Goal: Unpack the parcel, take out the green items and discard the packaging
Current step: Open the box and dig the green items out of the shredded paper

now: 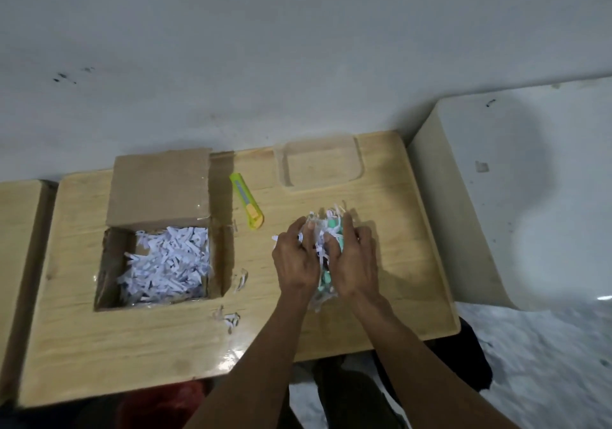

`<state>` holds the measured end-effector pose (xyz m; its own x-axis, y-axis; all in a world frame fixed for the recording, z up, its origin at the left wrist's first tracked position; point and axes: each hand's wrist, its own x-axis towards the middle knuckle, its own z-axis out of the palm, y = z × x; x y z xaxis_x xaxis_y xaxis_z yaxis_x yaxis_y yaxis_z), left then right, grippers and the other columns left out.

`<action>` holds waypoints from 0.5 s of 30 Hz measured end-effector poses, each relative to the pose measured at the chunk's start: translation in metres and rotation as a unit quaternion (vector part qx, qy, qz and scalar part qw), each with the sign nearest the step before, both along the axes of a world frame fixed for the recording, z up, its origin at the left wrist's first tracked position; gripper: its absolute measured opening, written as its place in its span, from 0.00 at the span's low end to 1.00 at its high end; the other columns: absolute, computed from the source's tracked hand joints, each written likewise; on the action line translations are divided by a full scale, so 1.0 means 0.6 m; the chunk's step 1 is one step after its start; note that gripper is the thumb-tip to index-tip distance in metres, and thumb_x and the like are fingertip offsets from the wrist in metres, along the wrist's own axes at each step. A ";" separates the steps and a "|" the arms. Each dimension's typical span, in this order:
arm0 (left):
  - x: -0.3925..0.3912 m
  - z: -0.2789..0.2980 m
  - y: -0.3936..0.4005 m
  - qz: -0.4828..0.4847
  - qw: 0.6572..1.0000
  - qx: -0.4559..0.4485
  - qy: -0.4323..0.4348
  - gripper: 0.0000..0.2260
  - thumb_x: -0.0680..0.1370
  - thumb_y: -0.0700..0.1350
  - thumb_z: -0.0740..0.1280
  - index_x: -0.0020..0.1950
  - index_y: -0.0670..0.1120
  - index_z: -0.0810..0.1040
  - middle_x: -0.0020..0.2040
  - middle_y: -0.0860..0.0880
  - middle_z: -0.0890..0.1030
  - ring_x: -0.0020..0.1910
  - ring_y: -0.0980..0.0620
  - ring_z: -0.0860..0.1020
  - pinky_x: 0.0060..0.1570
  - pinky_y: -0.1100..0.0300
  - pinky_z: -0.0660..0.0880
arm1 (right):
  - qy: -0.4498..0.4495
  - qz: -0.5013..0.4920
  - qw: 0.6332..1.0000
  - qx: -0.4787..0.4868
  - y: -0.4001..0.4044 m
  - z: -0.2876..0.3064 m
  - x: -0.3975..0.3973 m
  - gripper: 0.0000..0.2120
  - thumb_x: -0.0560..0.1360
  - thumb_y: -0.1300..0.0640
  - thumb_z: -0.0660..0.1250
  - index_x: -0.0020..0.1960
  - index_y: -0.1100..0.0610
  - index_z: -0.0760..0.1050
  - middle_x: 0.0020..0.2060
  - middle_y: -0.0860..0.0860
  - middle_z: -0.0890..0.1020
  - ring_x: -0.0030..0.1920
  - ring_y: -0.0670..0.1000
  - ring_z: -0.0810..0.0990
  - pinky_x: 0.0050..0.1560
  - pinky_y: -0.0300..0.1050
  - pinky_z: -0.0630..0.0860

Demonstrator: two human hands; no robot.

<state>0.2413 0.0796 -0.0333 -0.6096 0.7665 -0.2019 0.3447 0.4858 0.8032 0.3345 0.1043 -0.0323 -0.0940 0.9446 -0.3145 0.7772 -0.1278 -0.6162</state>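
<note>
An open cardboard parcel (159,190) stands on the left of the wooden table (397,230), filled with white shredded paper (165,263). To its right, my left hand (294,259) and my right hand (352,259) press together around a bundle of green items (332,230) wrapped in clear plastic and tangled with paper shreds. Mint green shows above my fingers and again low between my palms. Most of the bundle is hidden by my hands.
A yellow-green utility knife (246,201) lies between the parcel and my hands. A clear plastic tray (319,167) sits at the table's far edge. Loose paper shreds (231,317) lie near the parcel's right side. A white block (513,196) borders the table's right end.
</note>
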 end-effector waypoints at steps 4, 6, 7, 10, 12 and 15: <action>0.008 -0.022 0.003 0.002 1.000 -0.017 0.023 0.24 0.82 0.59 0.55 0.68 0.46 0.77 0.59 0.40 0.83 0.57 0.38 0.80 0.53 0.53 0.72 | -0.068 0.027 0.997 -0.014 0.003 -0.009 0.013 0.28 0.82 0.47 0.53 0.79 0.51 0.50 0.72 0.59 0.61 0.75 0.60 0.54 0.70 0.54 0.61; 0.008 -0.032 0.005 0.003 0.998 -0.042 0.043 0.20 0.84 0.55 0.57 0.70 0.46 0.75 0.61 0.39 0.80 0.59 0.39 0.78 0.54 0.53 0.70 | -0.089 0.032 0.995 -0.013 0.006 -0.006 0.016 0.28 0.82 0.47 0.54 0.79 0.52 0.50 0.71 0.59 0.63 0.73 0.60 0.57 0.68 0.55 0.63; 0.006 -0.035 0.005 0.003 0.997 -0.056 0.051 0.19 0.84 0.53 0.58 0.71 0.46 0.75 0.62 0.39 0.79 0.60 0.38 0.77 0.55 0.52 0.69 | -0.097 0.031 0.995 -0.012 0.007 -0.005 0.017 0.28 0.82 0.47 0.55 0.79 0.52 0.51 0.71 0.59 0.64 0.72 0.61 0.59 0.66 0.56 0.65; -0.005 -0.038 0.000 -0.004 0.995 -0.074 0.073 0.18 0.85 0.52 0.59 0.71 0.45 0.75 0.60 0.37 0.79 0.59 0.37 0.77 0.52 0.50 0.70 | -0.124 0.032 0.992 -0.006 0.005 -0.004 0.021 0.29 0.82 0.46 0.56 0.79 0.52 0.53 0.71 0.58 0.64 0.72 0.61 0.58 0.63 0.58 0.69; -0.016 -0.042 -0.006 -0.014 0.994 -0.071 0.085 0.17 0.85 0.52 0.59 0.70 0.45 0.75 0.57 0.37 0.79 0.57 0.36 0.77 0.50 0.49 0.71 | -0.134 0.035 0.990 0.000 0.006 -0.003 0.023 0.29 0.81 0.45 0.57 0.79 0.52 0.54 0.70 0.57 0.66 0.71 0.60 0.60 0.62 0.57 0.70; -0.023 -0.040 -0.015 -0.018 0.993 -0.076 0.093 0.18 0.85 0.53 0.59 0.70 0.46 0.75 0.59 0.37 0.78 0.57 0.36 0.77 0.50 0.48 0.72 | -0.120 0.045 0.991 -0.025 0.006 0.000 0.025 0.30 0.81 0.44 0.56 0.79 0.50 0.50 0.71 0.54 0.64 0.71 0.57 0.59 0.61 0.57 0.70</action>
